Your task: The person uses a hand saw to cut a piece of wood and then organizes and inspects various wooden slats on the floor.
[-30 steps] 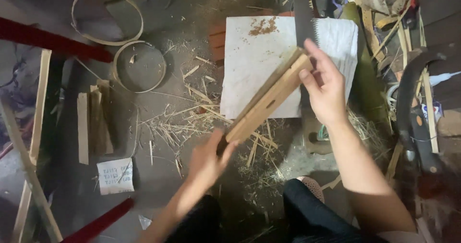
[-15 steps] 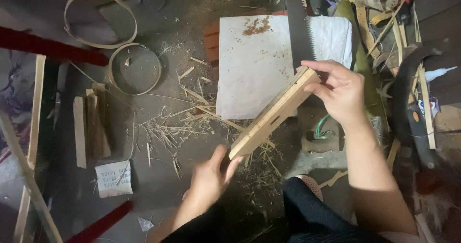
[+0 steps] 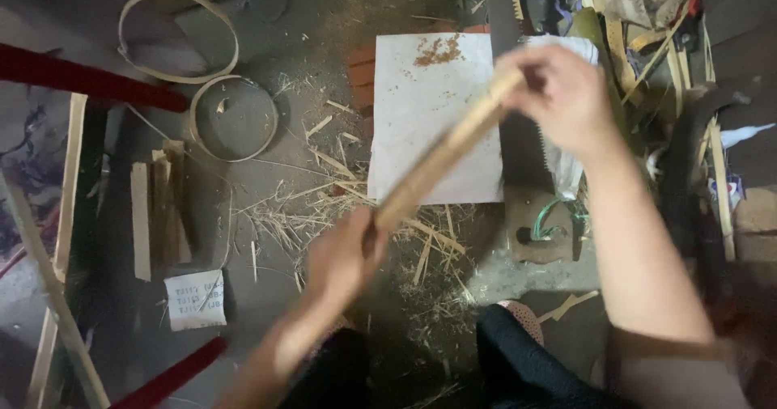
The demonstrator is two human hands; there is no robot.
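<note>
Bamboo, pale and split, is what is being worked — a long bamboo slat (image 3: 441, 162) is held slantwise between two hands. The right hand (image 3: 566, 93) is closed around the slat's upper end, fingers wrapped over it; the left hand (image 3: 344, 259) is closed on the lower end, though it is blurred and the finger positions cannot be made out. Just beyond the right grip a saw blade (image 3: 518, 134) lies flat, partly across a white board (image 3: 425, 126) with a smear of brown dust on it. Under the left grip, bamboo shavings (image 3: 340, 207) are scattered over the floor (image 3: 299, 45). Well off to the left of that grip a stack of cut strips (image 3: 158, 211) is laid, with two bamboo hoops (image 3: 202, 77) beyond it. To handle the slat well — judging from this — both ends should be kept firmly closed on and the edges watched for splinters.
</note>
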